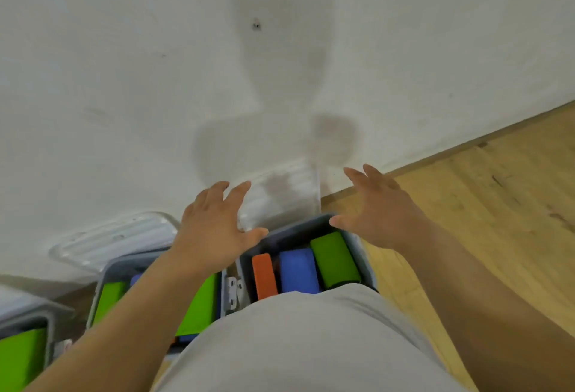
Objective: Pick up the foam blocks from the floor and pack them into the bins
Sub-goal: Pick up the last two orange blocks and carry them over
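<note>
Both our hands are spread wide and hold nothing: left hand (pixel 217 223) above the gap between two bins, right hand (pixel 378 208) over the far right corner of the right-hand bin (pixel 367 254). That bin holds an orange foam block (pixel 264 276), a blue foam block (pixel 298 270) and a green foam cylinder (pixel 334 259), side by side. The middle bin (pixel 102 286) shows green foam blocks (pixel 199 304) either side of our forearm.

Risks, as we judge them:
- The clear lid (pixel 286 192) leans on the wall just behind the right bin; a reach for it could knock it over.
- The cylinder sits high at the right edge, so the lid may not seat flat.

Can't make out:
- Our shirt (pixel 295 338) hides the near ends of the bins.
- The third bin (pixel 46 323) at far left is cropped.
- No loose blocks on the visible wood floor (pixel 482 205); behind us unknown.
- Motion blur softens the second lid (pixel 115 236).
</note>
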The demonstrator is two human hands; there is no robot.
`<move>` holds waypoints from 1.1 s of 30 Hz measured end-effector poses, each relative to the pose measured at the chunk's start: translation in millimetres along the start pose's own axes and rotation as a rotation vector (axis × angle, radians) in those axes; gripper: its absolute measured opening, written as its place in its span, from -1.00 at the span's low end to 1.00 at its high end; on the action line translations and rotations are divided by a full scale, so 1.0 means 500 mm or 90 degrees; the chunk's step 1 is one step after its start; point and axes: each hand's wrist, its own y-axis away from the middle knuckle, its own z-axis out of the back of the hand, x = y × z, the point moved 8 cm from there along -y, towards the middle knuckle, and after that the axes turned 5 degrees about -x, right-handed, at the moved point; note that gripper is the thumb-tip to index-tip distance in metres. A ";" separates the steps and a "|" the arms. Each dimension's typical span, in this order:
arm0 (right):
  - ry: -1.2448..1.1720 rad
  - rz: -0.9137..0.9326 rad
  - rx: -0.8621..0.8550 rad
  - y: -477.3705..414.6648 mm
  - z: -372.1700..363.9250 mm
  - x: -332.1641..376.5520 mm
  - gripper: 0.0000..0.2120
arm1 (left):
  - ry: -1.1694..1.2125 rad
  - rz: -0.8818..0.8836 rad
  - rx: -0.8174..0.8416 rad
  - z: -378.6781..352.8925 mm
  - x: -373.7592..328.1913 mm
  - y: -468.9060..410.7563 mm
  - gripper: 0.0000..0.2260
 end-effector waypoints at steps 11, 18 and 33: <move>0.159 0.240 0.204 -0.035 -0.044 -0.060 -0.06 | 0.068 0.305 0.020 -0.137 -0.071 0.203 -0.13; 0.327 0.550 0.376 0.082 -0.220 0.131 -0.05 | 0.205 0.656 0.025 -0.244 -0.097 0.554 -0.19; 0.668 1.171 0.540 0.839 -0.512 0.302 -0.11 | 0.441 1.249 -0.235 -0.431 -0.437 1.270 -0.17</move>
